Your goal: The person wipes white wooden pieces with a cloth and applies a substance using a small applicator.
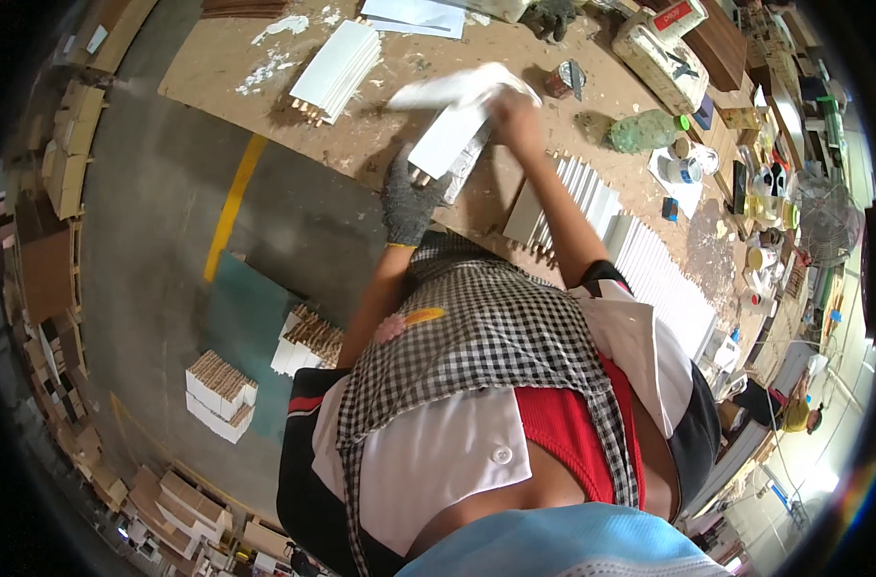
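We see the gloved left hand (409, 197) curled round the near end of the white board (446, 144), likely steadying it and leaving the top face free. Bare right hand (515, 120), blurred, looks closed on a white cloth (465, 88) at the board's far end. White slats (565, 204) lie right of that hand on the counter (255, 96), probably for easy reach.
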The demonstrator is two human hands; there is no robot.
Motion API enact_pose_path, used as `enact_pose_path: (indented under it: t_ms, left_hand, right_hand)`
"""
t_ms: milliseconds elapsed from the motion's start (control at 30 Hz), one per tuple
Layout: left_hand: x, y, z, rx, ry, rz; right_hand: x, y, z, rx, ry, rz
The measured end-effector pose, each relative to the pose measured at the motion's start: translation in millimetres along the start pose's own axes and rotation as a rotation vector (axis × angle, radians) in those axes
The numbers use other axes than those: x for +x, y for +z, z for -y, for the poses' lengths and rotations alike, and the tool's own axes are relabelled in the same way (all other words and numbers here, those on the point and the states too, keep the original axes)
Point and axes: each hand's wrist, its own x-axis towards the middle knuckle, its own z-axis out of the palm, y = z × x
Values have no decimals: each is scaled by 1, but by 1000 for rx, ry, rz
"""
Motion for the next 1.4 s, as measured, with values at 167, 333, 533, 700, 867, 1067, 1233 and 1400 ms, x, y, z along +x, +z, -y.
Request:
enact_pose_path:
  t_ms: [167, 333, 533, 700, 867, 1067, 1233, 1400]
  left_hand:
    - [0, -27, 0, -191, 59, -134]
    - [13, -17, 8, 19, 19, -224]
    - [14, -21, 2, 21, 208, 113]
    - [3, -21, -2, 600, 84, 67]
    - [-1, -42, 8, 520, 411, 141]
    - [-17, -21, 12, 157, 50, 132]
    - [-20, -15, 50, -449, -133, 209]
    - [-17, -10, 21, 1, 38, 38]
  right_hand:
    - [17, -53, -11, 961, 639, -146]
    - [-19, -57, 121, 732, 188, -249]
    - [-41, -23, 123, 92, -359, -119]
    - [28, -31, 6, 275, 374, -151]
    - [26, -91, 17, 1426, 637, -441]
    - [-40, -47, 100, 696, 358, -149]
    - [-51, -25, 115, -73, -288, 225]
    - [-20, -9, 57, -182, -182, -144]
